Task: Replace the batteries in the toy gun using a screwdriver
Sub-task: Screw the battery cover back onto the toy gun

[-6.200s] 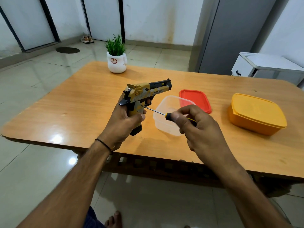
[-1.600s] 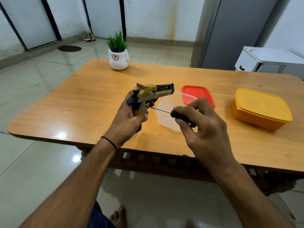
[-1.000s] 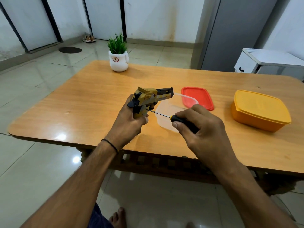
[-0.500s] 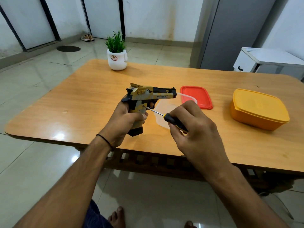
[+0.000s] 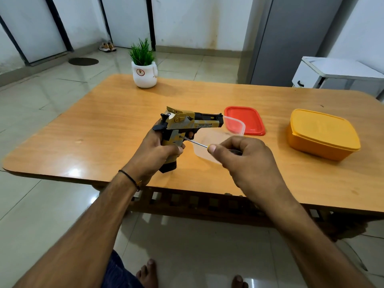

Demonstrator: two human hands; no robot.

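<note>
Above one table, two hands grip one toy gun, one screwdriver.

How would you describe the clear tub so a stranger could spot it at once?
Start at the wooden table. Near its middle, just beyond the right hand, sits the clear tub, in front of the red lid. It alone is see-through and open; the orange box further right is lidded.

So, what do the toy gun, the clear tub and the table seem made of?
Toy gun: probably moulded plastic, matte, tan camouflage print with black parts.
Clear tub: thin translucent plastic; the red lid shows through its wall.
Table: wood or wood-look laminate, glossy; grain lines and light reflections show, but not which.
</note>
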